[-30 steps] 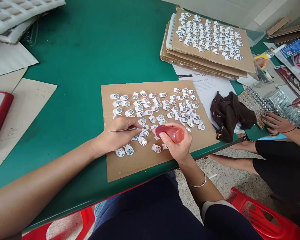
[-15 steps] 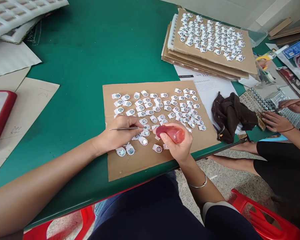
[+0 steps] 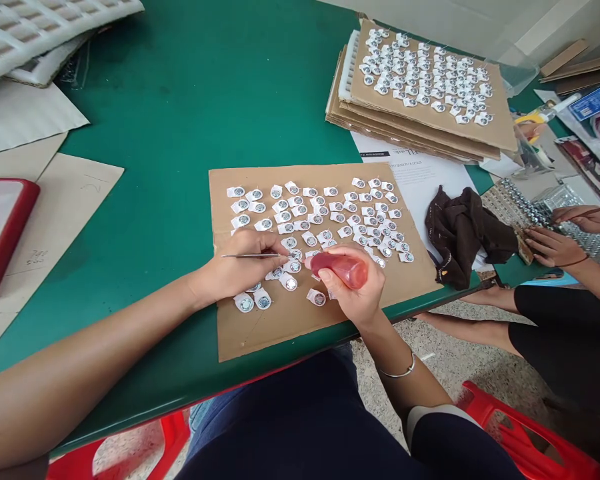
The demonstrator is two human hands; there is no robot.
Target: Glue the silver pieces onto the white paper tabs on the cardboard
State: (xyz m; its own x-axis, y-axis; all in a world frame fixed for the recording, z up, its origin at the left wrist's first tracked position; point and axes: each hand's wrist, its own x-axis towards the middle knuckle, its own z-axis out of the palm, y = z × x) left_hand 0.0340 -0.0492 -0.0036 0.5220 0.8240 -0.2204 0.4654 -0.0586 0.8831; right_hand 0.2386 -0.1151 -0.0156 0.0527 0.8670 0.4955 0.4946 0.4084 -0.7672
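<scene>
My left hand (image 3: 240,263) pinches a thin metal tool (image 3: 247,255) over the left part of a brown cardboard sheet (image 3: 250,333). Wrapped around a red squeeze bottle (image 3: 347,270), my right hand (image 3: 357,293) holds its narrow tip pointing left, close to the left fingertips. Rows of small white tags with round patterned pieces, such as one tag (image 3: 317,297), lie on the sheet. Both hands cover some of these tags. Whatever lies between the bottle tip and the left fingertips is too small to tell.
Stacked cardboard (image 3: 420,137) bearing similar tags stands at the back right, near a dark brown cloth (image 3: 463,233). Another person's hands (image 3: 555,247) work at the far right. A red-framed object (image 3: 10,233) and white trays (image 3: 40,33) are at left. Red stools (image 3: 540,440) stand below.
The view has shifted slightly, so the table items appear a little further right. Both hands keep nearly the same pose, with the bottle and thin tool still held.
</scene>
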